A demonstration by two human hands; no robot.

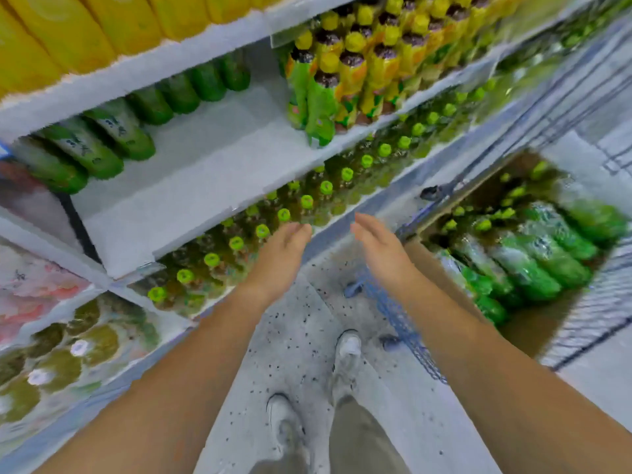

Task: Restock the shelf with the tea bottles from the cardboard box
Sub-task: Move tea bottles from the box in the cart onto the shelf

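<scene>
Looking down from the head camera, both hands reach out in front with nothing in them. The left hand (280, 254) has loose, straight fingers and is in front of a row of green-capped bottles (284, 214) on a low shelf. The right hand (379, 248) is flat and open too, near the corner of the cardboard box (533, 331). The tea bottles (533, 258) lie in the box, which sits in a wire cart (588, 302) on the right. The white shelf (205, 172) above has a big bare spot, with green bottles (102, 142) lying at its back. Two shoes (349, 350) stand on the speckled floor (301, 336).
</scene>
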